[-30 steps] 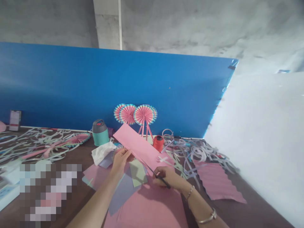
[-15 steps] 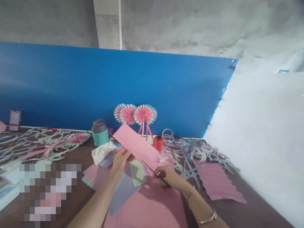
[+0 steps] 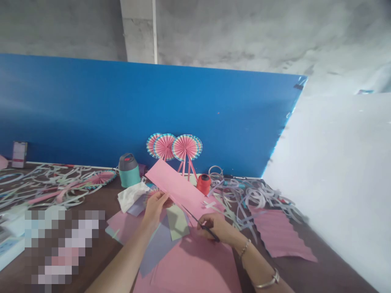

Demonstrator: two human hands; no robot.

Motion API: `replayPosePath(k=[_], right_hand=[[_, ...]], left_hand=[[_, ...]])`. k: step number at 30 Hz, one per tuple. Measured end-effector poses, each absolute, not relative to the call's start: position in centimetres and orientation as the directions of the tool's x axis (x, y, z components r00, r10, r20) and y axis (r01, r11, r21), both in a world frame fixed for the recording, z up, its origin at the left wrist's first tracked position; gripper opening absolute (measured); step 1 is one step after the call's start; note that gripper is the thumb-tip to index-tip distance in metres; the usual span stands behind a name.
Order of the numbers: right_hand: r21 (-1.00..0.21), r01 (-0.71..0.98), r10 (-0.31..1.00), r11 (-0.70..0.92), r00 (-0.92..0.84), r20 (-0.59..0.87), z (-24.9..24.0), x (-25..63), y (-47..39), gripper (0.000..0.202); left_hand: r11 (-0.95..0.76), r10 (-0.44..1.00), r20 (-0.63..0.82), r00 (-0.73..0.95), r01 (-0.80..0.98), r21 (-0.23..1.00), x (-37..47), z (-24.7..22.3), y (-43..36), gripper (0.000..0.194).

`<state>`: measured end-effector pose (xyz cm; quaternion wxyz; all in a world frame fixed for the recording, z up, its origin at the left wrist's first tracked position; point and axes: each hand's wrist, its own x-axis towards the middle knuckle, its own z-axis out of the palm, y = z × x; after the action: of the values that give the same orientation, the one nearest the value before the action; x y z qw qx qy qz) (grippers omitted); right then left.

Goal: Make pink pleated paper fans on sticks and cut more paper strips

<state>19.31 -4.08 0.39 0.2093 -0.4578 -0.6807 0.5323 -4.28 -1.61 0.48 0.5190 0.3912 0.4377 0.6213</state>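
While your left hand (image 3: 155, 205) pinches pink rectangular paper (image 3: 177, 183), your right hand (image 3: 218, 228) grips dark scissors (image 3: 196, 218). Centre-left stands a grey-lidded teal container (image 3: 129, 176).

bare dark brown tabletop (image 3: 97, 207) open between the tangled pale paper strips (image 3: 39, 183) and the overlapping coloured sheets (image 3: 122, 224), teal bottle with dark grey lid (image 3: 129, 173) and red cone-shaped thread spool (image 3: 203, 184) blocking the back, heaped curly strips (image 3: 255, 197) crowding the right

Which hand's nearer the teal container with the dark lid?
Left. The left hand, pinching pink paper, is in front of the teal container and slightly right; the right hand, holding scissors, is farther right.
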Motion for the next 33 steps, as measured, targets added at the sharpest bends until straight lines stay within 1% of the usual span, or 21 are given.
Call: replayPosePath(k=[9,17,22,25,33], right_hand=[[-0.915,0.402,0.847,0.038,-0.498,-0.184,-0.2,19.5,-3.9,0.017],[-0.907,0.422,0.856,0.014,-0.474,-0.208,0.6,18.8,-4.4,0.018],[-0.905,0.423,0.861,0.043,-0.476,-0.181,0.0,19.0,-4.1,0.019],[-0.911,0.411,0.860,0.033,-0.476,-0.184,-0.3,19.2,-3.9,0.020],[-0.900,0.435,0.868,0.024,-0.456,-0.197,0.8,18.6,-4.5,0.018]], left_hand=[[-0.082,0.987,0.036,-0.155,-0.306,0.949,-4.3,0.4,-1.5,0.033],[-0.060,0.990,0.021,-0.140,-0.276,0.959,-4.3,-0.2,-1.3,0.033],[-0.058,0.990,0.021,-0.140,-0.270,0.961,-4.3,-0.3,-1.3,0.033],[-0.055,0.990,0.018,-0.142,-0.267,0.962,-4.3,-0.3,-1.2,0.034],[-0.031,0.993,0.000,-0.118,-0.254,0.967,-4.0,-0.7,-1.3,0.033]])
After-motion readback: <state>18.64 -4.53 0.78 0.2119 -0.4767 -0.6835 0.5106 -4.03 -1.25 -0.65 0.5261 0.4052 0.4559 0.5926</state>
